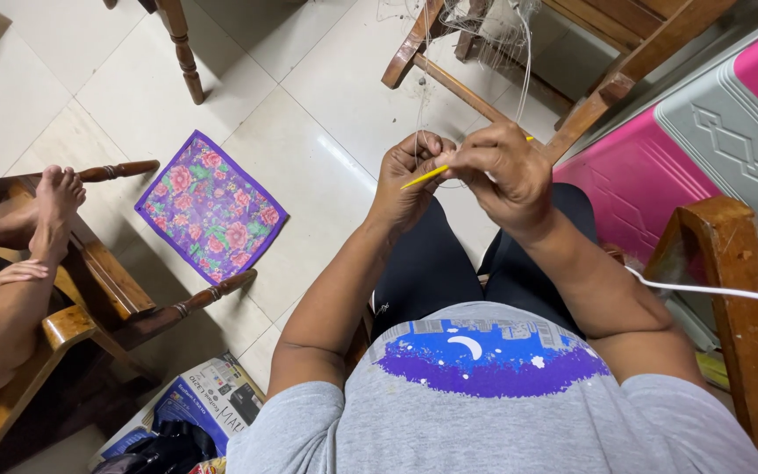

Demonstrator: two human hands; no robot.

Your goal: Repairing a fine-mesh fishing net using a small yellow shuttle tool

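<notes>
flanking both hands [462,171]: floral mat [210,206], wooden chair [625,53], pink bin [704,149].

You sit over a pale tiled floor [309,96] with a purple flowered mat [210,207] on it. A wooden armchair [107,290] stands left, a wooden frame [625,53] ahead, a pink and grey plastic cabinet [704,132] right.
</notes>
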